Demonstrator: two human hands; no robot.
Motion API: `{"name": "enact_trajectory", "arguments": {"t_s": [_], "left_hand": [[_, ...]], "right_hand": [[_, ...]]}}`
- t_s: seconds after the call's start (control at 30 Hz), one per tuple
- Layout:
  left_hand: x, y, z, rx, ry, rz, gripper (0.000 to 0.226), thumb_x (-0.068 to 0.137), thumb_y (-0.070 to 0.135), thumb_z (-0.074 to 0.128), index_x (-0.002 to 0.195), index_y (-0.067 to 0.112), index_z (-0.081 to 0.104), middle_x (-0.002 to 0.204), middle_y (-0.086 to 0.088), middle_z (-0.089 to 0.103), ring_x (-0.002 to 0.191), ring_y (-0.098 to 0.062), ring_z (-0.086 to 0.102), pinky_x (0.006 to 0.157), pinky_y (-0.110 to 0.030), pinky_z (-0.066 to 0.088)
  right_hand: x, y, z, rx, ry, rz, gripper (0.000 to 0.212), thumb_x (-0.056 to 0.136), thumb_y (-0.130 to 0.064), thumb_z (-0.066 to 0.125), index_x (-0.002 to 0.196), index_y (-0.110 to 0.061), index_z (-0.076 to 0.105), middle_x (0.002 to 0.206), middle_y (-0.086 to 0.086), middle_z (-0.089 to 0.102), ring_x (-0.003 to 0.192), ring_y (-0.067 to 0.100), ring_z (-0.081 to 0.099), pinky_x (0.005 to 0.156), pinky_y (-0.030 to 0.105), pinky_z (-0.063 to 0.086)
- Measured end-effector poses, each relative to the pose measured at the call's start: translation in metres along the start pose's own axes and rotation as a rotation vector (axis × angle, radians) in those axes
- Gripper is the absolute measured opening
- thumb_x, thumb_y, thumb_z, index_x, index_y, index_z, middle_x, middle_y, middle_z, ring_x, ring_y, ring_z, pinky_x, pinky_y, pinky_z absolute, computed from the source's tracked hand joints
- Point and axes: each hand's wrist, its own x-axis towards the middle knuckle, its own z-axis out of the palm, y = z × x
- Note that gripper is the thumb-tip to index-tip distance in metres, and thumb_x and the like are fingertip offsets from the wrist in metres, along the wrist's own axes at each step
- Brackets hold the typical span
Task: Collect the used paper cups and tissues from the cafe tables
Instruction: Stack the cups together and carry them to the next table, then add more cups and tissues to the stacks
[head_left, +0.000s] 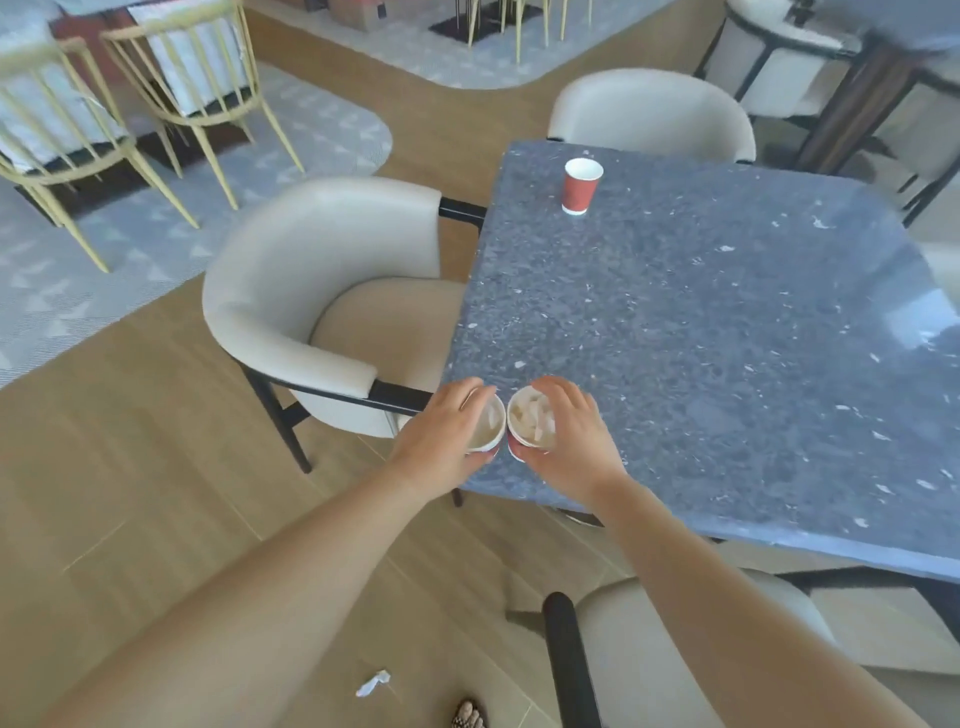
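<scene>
Two red paper cups stand side by side at the near left corner of the grey stone table (727, 338). My left hand (441, 436) grips the left cup (491, 428) from its left side. My right hand (574, 441) grips the right cup (530, 423), which is stuffed with crumpled white tissue. A third red paper cup (581, 186) stands upright and alone near the table's far left corner. A crumpled white tissue (373, 683) lies on the wooden floor below my arms.
A cream armchair (311, 291) sits against the table's left side, another (649, 111) at the far end, and a third (649, 649) close below my right arm. Yellow wire chairs (171, 78) stand on a grey rug at the far left.
</scene>
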Motion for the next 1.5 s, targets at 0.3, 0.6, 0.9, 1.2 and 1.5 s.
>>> {"name": "enact_trajectory", "arguments": {"t_s": [0.3,0.6,0.9,1.2,1.5], "left_hand": [[0.051,-0.004,0.032,0.125,-0.096,0.092,0.074,0.085,0.039,0.062,0.143,0.014,0.023,0.152,-0.007,0.017,0.140,-0.028,0.017,0.107,-0.044,0.034],[0.007,-0.023,0.002,-0.020,0.043,0.098,0.070,0.087,0.043,0.056,0.141,0.009,0.029,0.150,-0.012,0.027,0.137,-0.028,0.029,0.111,-0.039,0.030],[-0.119,-0.111,0.009,0.009,0.020,0.012,0.058,0.092,0.039,0.046,0.140,0.009,0.031,0.145,-0.008,0.035,0.133,-0.022,0.033,0.106,-0.033,0.032],[-0.228,-0.232,0.165,-0.034,-0.079,-0.159,0.051,0.088,0.032,0.055,0.131,0.006,0.044,0.131,-0.012,0.050,0.122,-0.028,0.047,0.091,-0.044,0.047],[-0.301,-0.345,0.425,-0.089,-0.273,-0.323,0.049,0.090,0.032,0.049,0.135,0.017,0.036,0.138,0.000,0.041,0.124,-0.020,0.043,0.093,-0.035,0.043]], "right_hand": [[0.022,0.041,0.002,-0.036,-0.042,0.154,0.075,0.068,-0.032,0.079,0.132,-0.023,0.041,0.141,-0.005,0.037,0.123,0.025,0.037,0.096,0.035,0.037],[-0.008,-0.022,0.006,-0.142,0.206,-0.075,0.050,0.070,-0.026,0.075,0.116,-0.021,0.056,0.131,0.003,0.050,0.124,0.025,0.041,0.103,0.044,0.034],[-0.059,-0.103,0.120,0.008,-0.027,-0.131,0.041,0.080,-0.024,0.066,0.120,-0.017,0.056,0.125,0.002,0.052,0.118,0.022,0.044,0.099,0.033,0.038],[-0.115,-0.053,0.328,0.020,-0.238,-0.073,0.039,0.081,-0.022,0.065,0.119,-0.017,0.056,0.125,0.006,0.053,0.117,0.026,0.048,0.098,0.029,0.032],[-0.180,0.090,0.578,-0.035,-0.489,-0.060,0.039,0.080,-0.022,0.066,0.117,-0.015,0.056,0.126,0.005,0.053,0.113,0.025,0.052,0.087,0.037,0.048]]}}
